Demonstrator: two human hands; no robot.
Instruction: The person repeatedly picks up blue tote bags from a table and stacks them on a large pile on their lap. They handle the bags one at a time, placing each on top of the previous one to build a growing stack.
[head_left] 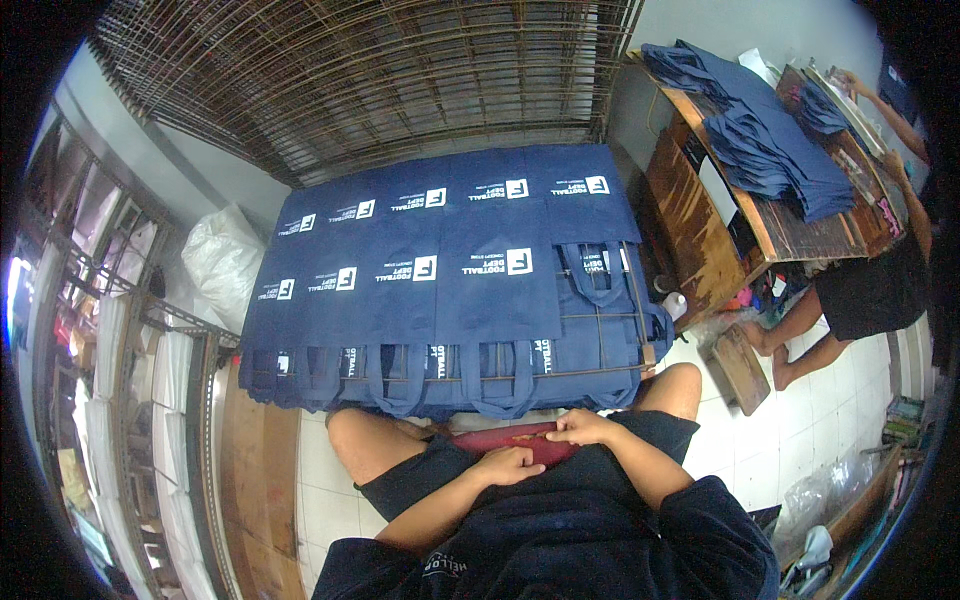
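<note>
Resting both hands in my lap, left hand (508,466) loosely curled and empty, right hand (583,428) touching a maroon cloth (510,437) | navy tote bags (440,290) cover the wire rack (600,330) in overlapping rows, white square logos up, none left bare | more folded bags (770,140) stacked on the wooden worktop (700,230) at right
</note>
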